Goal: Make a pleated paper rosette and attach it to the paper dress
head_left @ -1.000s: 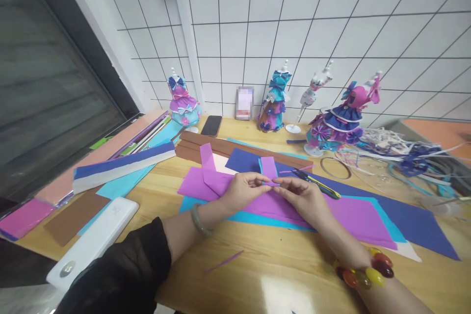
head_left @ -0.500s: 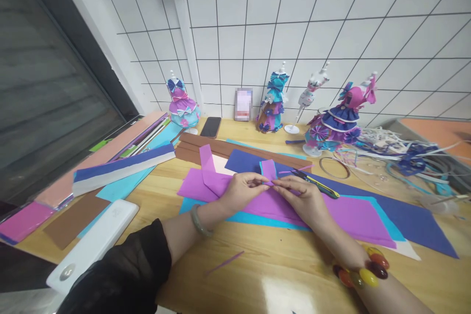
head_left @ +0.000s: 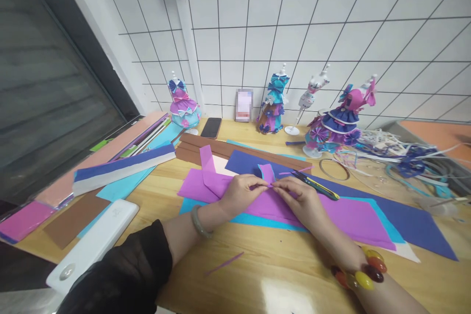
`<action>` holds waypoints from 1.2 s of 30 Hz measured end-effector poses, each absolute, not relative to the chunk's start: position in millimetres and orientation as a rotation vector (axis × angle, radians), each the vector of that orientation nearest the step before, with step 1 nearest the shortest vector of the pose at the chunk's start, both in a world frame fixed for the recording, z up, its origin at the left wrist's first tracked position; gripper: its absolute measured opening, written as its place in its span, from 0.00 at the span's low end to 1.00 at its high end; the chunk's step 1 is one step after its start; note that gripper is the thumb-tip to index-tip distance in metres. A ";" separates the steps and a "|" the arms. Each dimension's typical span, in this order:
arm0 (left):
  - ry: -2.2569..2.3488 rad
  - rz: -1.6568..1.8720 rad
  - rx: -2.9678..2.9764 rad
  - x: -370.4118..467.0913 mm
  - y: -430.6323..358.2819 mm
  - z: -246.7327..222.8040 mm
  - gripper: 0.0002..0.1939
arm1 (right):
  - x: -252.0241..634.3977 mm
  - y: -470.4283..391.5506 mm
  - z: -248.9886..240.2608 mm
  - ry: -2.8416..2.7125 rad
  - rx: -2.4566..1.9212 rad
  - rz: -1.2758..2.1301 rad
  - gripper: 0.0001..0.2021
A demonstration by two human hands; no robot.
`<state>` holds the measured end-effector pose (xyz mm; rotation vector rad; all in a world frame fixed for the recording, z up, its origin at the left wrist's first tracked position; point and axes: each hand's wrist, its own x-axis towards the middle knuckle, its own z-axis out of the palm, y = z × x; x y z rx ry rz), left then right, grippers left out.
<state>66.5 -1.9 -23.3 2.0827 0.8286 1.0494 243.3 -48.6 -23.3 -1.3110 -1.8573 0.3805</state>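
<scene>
Purple strip (head_left: pixel 267 173) lengthwise toward wall (head_left: pixel 234 44)

no text or number is showing clearly enough for reading. on the upright phone (head_left: pixel 244 105), coarse blocks are covering whatever the screen is displaying. on the white device (head_left: pixel 93 245), a faint grey mark (head_left: pixel 117 209) is showing near its far end, perhaps a logo, but it is looking too small to tell.
</scene>
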 end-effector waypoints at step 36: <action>0.831 0.980 1.750 70.5 -3.9 -22.4 0.08 | 236.3 -49.7 -22.7 -1.559 -1.344 0.656 0.08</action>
